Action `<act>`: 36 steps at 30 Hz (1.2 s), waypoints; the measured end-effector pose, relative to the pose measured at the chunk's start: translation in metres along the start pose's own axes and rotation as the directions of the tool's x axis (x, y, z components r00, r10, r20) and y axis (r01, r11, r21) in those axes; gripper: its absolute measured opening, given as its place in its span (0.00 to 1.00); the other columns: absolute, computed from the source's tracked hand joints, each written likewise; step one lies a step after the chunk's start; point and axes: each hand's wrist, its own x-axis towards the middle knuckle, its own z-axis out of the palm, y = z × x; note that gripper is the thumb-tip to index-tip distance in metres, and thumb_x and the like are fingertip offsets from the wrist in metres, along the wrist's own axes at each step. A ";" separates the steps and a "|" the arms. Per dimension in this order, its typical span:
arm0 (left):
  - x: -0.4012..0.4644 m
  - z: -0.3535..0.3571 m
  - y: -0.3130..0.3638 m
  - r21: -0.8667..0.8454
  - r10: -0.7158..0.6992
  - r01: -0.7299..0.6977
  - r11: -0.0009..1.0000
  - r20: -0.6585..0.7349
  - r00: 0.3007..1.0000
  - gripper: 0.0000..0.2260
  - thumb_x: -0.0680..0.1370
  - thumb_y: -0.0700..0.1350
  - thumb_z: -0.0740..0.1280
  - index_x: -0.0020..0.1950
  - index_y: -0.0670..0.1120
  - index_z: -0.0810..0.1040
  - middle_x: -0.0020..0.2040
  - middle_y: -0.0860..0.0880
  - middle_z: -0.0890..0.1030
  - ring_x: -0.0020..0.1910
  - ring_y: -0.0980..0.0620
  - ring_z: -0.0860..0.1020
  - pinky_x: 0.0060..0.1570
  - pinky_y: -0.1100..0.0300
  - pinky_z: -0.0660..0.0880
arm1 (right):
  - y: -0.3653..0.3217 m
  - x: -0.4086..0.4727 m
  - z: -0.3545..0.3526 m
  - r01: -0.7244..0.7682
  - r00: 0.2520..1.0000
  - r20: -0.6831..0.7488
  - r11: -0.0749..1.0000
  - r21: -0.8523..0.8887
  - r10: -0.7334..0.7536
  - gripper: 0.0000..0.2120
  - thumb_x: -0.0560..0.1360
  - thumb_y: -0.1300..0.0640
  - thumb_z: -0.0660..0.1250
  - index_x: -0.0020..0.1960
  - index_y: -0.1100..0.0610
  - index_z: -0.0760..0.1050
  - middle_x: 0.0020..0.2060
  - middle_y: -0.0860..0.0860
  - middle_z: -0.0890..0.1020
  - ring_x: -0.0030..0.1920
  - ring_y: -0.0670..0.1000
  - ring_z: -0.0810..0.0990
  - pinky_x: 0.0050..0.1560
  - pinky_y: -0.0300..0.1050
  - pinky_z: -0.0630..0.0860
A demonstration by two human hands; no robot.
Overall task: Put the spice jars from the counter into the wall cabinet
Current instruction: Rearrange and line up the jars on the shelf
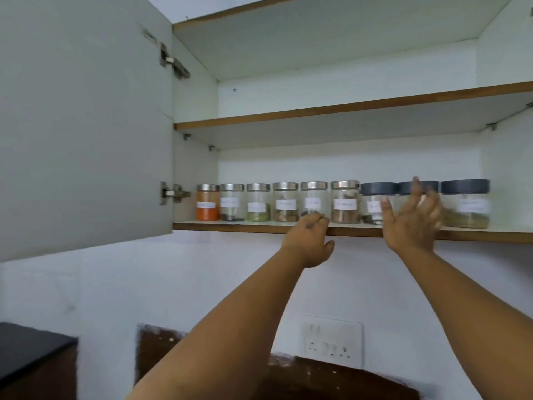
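Observation:
The wall cabinet stands open, and a row of several labelled spice jars lines its bottom shelf (236, 226). Silver-lidded jars are on the left, starting with an orange-filled jar (207, 202). Dark-lidded jars (465, 203) stand on the right. My left hand (310, 241) rests at the shelf's front edge, fingertips curled against the base of a silver-lidded jar (314, 197), not gripping it. Blurred, my right hand (412, 223) is raised with fingers spread in front of two dark-lidded jars (375, 202), holding nothing.
The cabinet door (86, 125) hangs open to the left. The upper shelf (346, 106) holds nothing visible. A white socket plate (333, 340) sits on the wall below. A dark surface corner (28, 350) shows at lower left.

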 end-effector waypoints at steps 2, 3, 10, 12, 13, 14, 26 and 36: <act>-0.009 -0.020 -0.039 -0.010 -0.037 0.036 0.999 -0.042 0.998 0.23 0.80 0.51 0.60 0.73 0.44 0.66 0.73 0.46 0.66 0.74 0.45 0.60 0.69 0.49 0.67 | -0.048 -0.009 0.019 0.071 0.997 0.031 0.995 0.077 -0.073 0.33 0.78 0.35 0.52 0.77 0.49 0.50 0.75 0.61 0.57 0.74 0.64 0.57 0.71 0.65 0.57; -0.014 -0.031 -0.062 0.004 -0.052 0.052 0.999 -0.057 0.997 0.21 0.81 0.50 0.60 0.72 0.44 0.67 0.72 0.45 0.67 0.73 0.44 0.62 0.68 0.49 0.67 | -0.071 -0.014 0.029 0.093 0.994 0.041 0.990 0.108 -0.098 0.33 0.78 0.34 0.51 0.77 0.50 0.51 0.75 0.59 0.58 0.74 0.63 0.57 0.71 0.64 0.58; -0.028 -0.122 -0.225 0.307 -0.119 0.177 0.935 -0.197 0.973 0.17 0.80 0.50 0.60 0.67 0.45 0.71 0.64 0.44 0.76 0.65 0.45 0.70 0.60 0.52 0.70 | -0.202 -0.025 0.091 0.226 0.953 0.150 0.945 0.236 -0.265 0.28 0.80 0.40 0.55 0.75 0.53 0.60 0.74 0.55 0.60 0.74 0.57 0.57 0.71 0.59 0.59; -0.015 -0.146 -0.257 0.326 -0.140 0.194 0.925 -0.184 0.973 0.18 0.80 0.52 0.61 0.67 0.46 0.72 0.65 0.45 0.76 0.66 0.46 0.70 0.60 0.50 0.71 | -0.236 -0.019 0.106 0.270 0.927 0.195 0.930 0.249 -0.321 0.25 0.81 0.43 0.56 0.73 0.54 0.64 0.72 0.55 0.64 0.73 0.56 0.60 0.71 0.56 0.61; -0.006 -0.154 -0.267 0.323 -0.158 0.196 0.926 -0.141 0.977 0.19 0.80 0.53 0.63 0.69 0.47 0.71 0.67 0.45 0.74 0.68 0.46 0.69 0.62 0.50 0.70 | -0.250 -0.016 0.113 0.292 0.907 0.234 0.923 0.251 -0.350 0.23 0.81 0.45 0.57 0.72 0.54 0.66 0.71 0.55 0.67 0.73 0.55 0.61 0.70 0.55 0.61; 0.005 -0.162 -0.276 0.322 -0.172 0.194 0.927 -0.097 0.980 0.21 0.79 0.53 0.64 0.70 0.48 0.70 0.69 0.45 0.72 0.69 0.46 0.68 0.64 0.49 0.70 | -0.265 -0.012 0.121 0.318 0.885 0.264 0.912 0.258 -0.383 0.20 0.82 0.47 0.56 0.71 0.54 0.69 0.70 0.55 0.70 0.73 0.55 0.62 0.70 0.53 0.62; 0.084 -0.130 -0.341 0.406 -0.181 0.129 0.905 0.092 0.979 0.13 0.79 0.45 0.66 0.62 0.43 0.79 0.59 0.44 0.79 0.56 0.46 0.78 0.58 0.54 0.76 | -0.352 -0.017 0.191 0.640 0.665 0.559 0.764 -0.083 -0.496 0.19 0.80 0.64 0.57 0.68 0.56 0.73 0.63 0.56 0.77 0.62 0.55 0.74 0.63 0.50 0.73; 0.122 -0.113 -0.360 0.477 -0.162 0.065 0.876 0.166 0.973 0.14 0.79 0.44 0.66 0.64 0.42 0.79 0.62 0.45 0.79 0.60 0.48 0.76 0.62 0.57 0.73 | -0.371 0.016 0.231 0.536 0.717 0.617 0.823 -0.189 -0.325 0.17 0.76 0.70 0.62 0.61 0.59 0.79 0.59 0.54 0.80 0.58 0.54 0.80 0.60 0.45 0.78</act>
